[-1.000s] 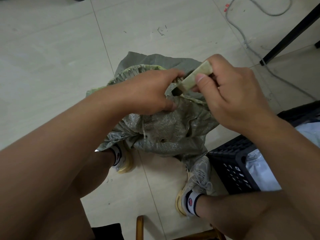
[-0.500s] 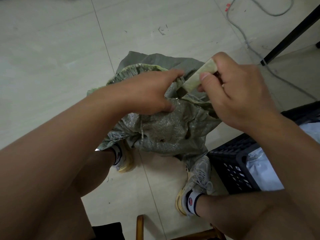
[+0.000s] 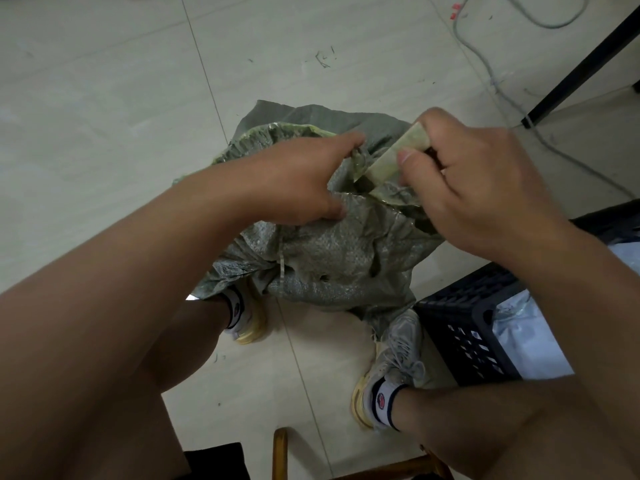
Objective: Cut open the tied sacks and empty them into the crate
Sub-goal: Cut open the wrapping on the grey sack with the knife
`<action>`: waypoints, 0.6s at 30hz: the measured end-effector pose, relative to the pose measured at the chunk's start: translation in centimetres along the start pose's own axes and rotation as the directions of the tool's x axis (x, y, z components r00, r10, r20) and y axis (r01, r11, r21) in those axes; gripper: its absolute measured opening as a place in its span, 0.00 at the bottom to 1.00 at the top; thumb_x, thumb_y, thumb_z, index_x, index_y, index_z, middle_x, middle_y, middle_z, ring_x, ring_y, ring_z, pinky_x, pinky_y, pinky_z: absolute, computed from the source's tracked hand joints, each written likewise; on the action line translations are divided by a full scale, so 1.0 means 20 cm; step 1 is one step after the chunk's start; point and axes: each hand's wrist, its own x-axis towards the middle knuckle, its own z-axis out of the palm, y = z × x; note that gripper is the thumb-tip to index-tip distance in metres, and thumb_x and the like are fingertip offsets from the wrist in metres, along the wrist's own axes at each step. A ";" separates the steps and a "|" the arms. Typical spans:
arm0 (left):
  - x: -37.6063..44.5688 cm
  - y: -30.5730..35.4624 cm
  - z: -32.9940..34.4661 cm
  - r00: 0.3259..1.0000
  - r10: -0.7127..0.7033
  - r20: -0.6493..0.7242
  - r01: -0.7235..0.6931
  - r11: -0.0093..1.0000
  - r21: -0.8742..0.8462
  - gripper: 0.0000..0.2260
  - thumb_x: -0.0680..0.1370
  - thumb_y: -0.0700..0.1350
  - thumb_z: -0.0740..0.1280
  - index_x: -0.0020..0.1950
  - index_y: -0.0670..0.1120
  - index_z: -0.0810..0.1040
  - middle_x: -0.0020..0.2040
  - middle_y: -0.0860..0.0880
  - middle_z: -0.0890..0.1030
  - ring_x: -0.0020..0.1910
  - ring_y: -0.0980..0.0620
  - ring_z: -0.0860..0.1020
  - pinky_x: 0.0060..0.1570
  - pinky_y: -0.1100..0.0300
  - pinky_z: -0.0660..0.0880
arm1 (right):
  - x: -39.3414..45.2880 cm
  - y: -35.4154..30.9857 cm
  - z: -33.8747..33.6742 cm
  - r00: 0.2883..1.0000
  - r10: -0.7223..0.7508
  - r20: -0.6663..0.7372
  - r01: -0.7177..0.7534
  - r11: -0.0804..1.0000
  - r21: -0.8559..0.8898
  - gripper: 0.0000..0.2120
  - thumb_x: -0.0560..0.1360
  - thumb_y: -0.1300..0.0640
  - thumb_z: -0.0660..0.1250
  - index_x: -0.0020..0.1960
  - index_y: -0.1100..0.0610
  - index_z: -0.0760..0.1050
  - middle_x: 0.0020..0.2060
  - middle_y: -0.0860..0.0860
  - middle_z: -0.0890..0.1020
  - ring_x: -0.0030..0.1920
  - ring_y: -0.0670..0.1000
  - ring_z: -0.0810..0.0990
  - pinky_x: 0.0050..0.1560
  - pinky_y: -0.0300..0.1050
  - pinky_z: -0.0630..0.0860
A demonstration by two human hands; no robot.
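A grey-green woven sack (image 3: 332, 258) stands on the floor between my feet, its top bunched. My left hand (image 3: 304, 178) pinches the gathered neck of the sack. My right hand (image 3: 464, 181) grips a pale yellow-green utility knife (image 3: 398, 154), its tip pointing down-left into the bunched fabric beside my left fingers. The blade itself is hidden in the folds. A black plastic crate (image 3: 464, 327) sits at the right by my right foot, with white bags (image 3: 526, 337) inside.
Light tiled floor (image 3: 104, 116) surrounds the sack. A grey cable (image 3: 485, 64) snakes across the top right, beside a black slanted leg (image 3: 581, 64). A wooden chair frame (image 3: 280, 452) shows at the bottom edge. My knees fill the lower corners.
My right hand has shifted the knife slightly up and right, then back down into the sack's neck. My left hand keeps its pinch on the fabric.
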 end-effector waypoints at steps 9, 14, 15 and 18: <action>0.01 0.01 0.01 1.000 -0.007 -0.001 0.007 1.000 0.027 0.43 0.76 0.50 0.72 0.81 0.54 0.47 0.79 0.50 0.60 0.67 0.46 0.72 0.60 0.60 0.64 | 0.00 0.01 0.05 0.987 -0.007 0.160 0.025 0.993 -0.114 0.08 0.83 0.52 0.55 0.46 0.52 0.62 0.28 0.47 0.69 0.28 0.50 0.69 0.28 0.45 0.61; 0.01 -0.01 -0.01 1.000 -0.001 -0.013 0.001 1.000 0.023 0.42 0.76 0.52 0.72 0.81 0.54 0.47 0.79 0.50 0.60 0.76 0.49 0.63 0.69 0.57 0.62 | 0.00 0.00 0.00 0.999 0.002 -0.046 -0.004 0.999 -0.037 0.11 0.80 0.55 0.58 0.42 0.60 0.70 0.26 0.52 0.72 0.26 0.54 0.70 0.27 0.47 0.64; 0.01 -0.01 -0.01 1.000 -0.001 -0.014 0.001 1.000 0.022 0.42 0.76 0.52 0.71 0.81 0.54 0.47 0.79 0.50 0.59 0.76 0.49 0.62 0.68 0.58 0.62 | 0.00 0.00 -0.01 0.999 0.000 -0.054 -0.002 0.999 -0.033 0.12 0.80 0.55 0.58 0.41 0.60 0.70 0.26 0.52 0.72 0.26 0.55 0.70 0.27 0.48 0.65; 0.01 -0.01 -0.02 1.000 -0.010 -0.016 0.010 1.000 0.006 0.42 0.76 0.51 0.72 0.81 0.54 0.46 0.79 0.50 0.59 0.76 0.49 0.62 0.67 0.59 0.62 | 0.00 -0.01 -0.01 0.997 -0.006 -0.077 0.006 1.000 -0.011 0.11 0.79 0.56 0.58 0.40 0.60 0.68 0.25 0.53 0.71 0.25 0.56 0.70 0.26 0.48 0.64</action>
